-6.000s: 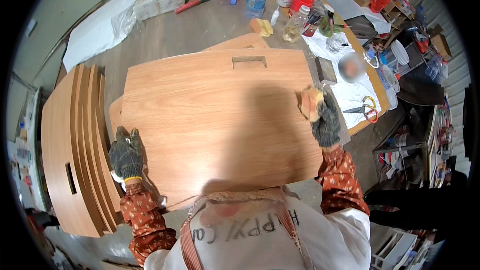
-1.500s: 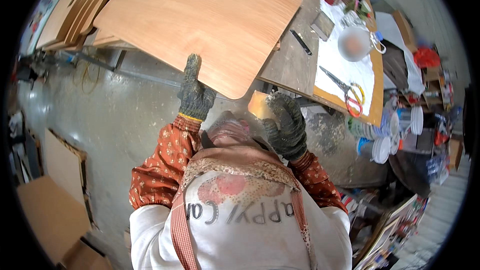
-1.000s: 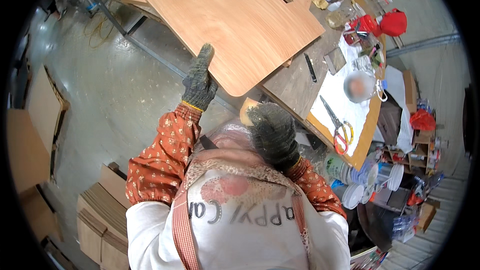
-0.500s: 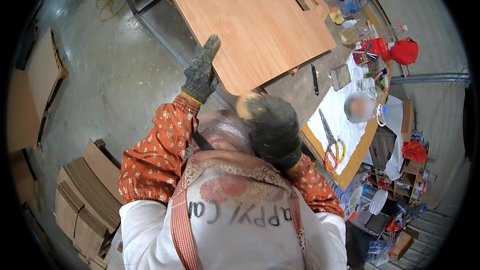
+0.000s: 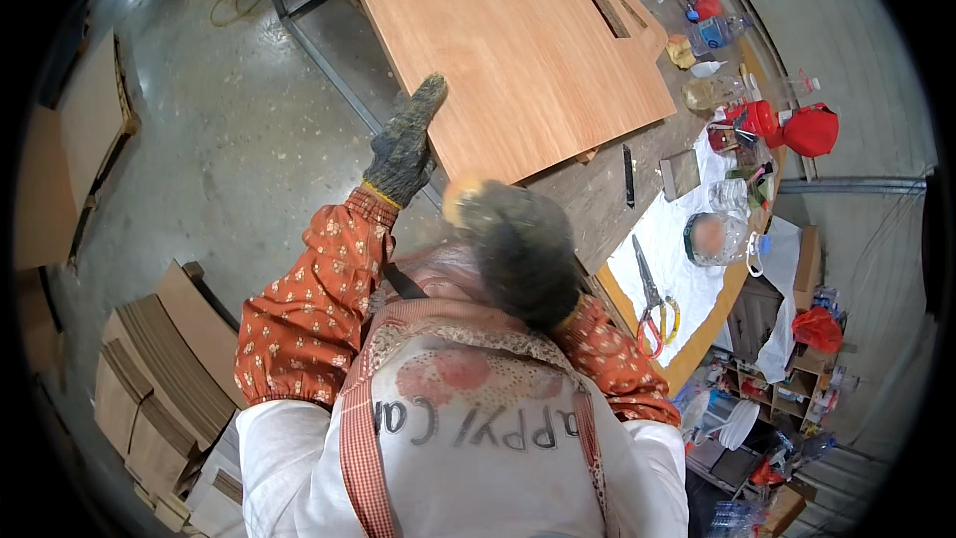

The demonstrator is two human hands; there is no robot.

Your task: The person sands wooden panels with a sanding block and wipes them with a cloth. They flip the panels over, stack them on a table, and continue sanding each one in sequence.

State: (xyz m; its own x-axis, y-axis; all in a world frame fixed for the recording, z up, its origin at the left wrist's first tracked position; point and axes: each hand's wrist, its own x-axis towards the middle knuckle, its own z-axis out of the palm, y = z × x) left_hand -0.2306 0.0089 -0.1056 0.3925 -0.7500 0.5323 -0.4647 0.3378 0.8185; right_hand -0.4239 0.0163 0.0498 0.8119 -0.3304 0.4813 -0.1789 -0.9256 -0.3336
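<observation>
A large light-brown wood panel (image 5: pixel 518 40) with a rectangular slot lies on the workbench at the top. My left hand (image 5: pixel 403 144), in a dark grey glove, is raised with its fingers straight, at the panel's near corner edge; it holds nothing. My right hand (image 5: pixel 523 254), also gloved, is lifted close to the camera and blurred. A small yellow pad (image 5: pixel 456 197) shows at its fingertips. Orange patterned sleeves and a white apron fill the lower middle.
Right of the panel the bench carries a black marker (image 5: pixel 628 174), scissors with yellow and red handles (image 5: pixel 652 299) on a white sheet, a jar (image 5: pixel 712 237), bottles and red items (image 5: pixel 807 130). Stacks of brown boards (image 5: pixel 149 379) stand on the concrete floor at lower left.
The view has swung, so the panel now sits further up and right. My left hand has stayed raised at the panel's edge. My right hand has stayed lifted near the camera.
</observation>
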